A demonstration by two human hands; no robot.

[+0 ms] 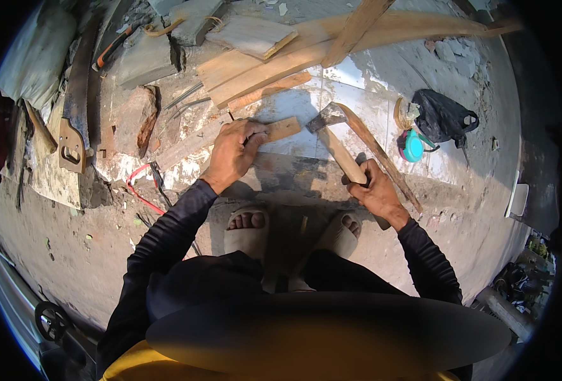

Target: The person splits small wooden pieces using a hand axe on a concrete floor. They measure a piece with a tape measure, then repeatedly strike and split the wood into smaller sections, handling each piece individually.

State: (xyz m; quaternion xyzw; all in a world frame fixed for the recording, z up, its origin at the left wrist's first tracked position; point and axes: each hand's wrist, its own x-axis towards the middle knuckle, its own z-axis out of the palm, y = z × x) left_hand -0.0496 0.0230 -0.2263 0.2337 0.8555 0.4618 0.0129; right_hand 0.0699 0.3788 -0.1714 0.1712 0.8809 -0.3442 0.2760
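My left hand (233, 152) is closed around a short flat wooden strip (284, 129), whose end sticks out to the right past my fingers. In my right hand (379, 193) is a pale, straight wooden stick (340, 155) that slants up to the left. Its far end is close to the metal head of a hatchet (376, 143); whether they touch I cannot tell. That hatchet has a curved wooden handle running down beside my right hand. Below this hand a dark end shows, and I cannot make out what it belongs to.
A handsaw (72, 147) lies at the left, near a rough stone (138, 120). Long boards (274, 66) stretch across the back. A turquoise tape measure (413, 147) and a black plastic bag (442, 117) are at the right. A red cord (142, 190) lies below my left hand.
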